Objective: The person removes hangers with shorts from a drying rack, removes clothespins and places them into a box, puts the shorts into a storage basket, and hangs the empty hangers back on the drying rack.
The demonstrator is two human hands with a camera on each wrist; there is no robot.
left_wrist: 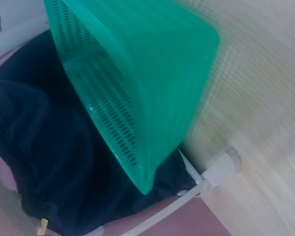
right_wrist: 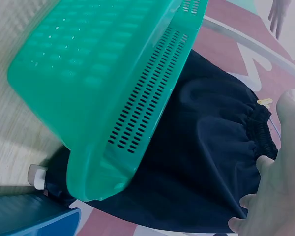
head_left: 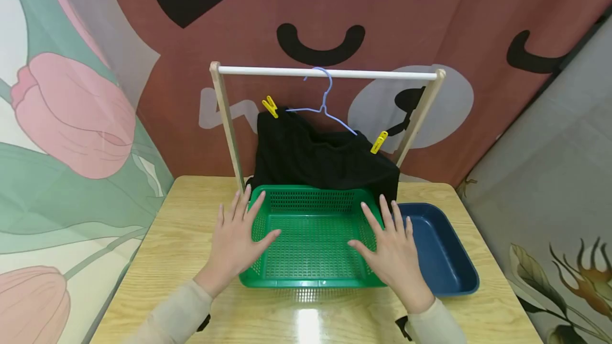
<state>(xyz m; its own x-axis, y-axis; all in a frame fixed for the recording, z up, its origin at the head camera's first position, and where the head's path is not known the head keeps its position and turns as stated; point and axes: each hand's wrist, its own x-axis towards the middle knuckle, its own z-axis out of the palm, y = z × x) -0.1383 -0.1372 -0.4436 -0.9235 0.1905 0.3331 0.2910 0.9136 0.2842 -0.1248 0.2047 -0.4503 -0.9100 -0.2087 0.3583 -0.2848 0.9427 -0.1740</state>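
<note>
Left hand [head_left: 234, 246], right hand [head_left: 394, 254]: fingers spread, holding nothing, above opposite sides of green, rectangular, perforated plastic basket [head_left: 311, 283] on pale wooden table [head_left: 177, 248]. Any lift probably wants even rim grips, clear of black cloth garment [head_left: 320, 161] hanging just behind.

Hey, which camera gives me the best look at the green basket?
The head view: it looks down into the green basket and shows it nearly whole. Both wrist views crop it at the picture's top edge, showing mostly its outside and part of its perforated wall.
</note>
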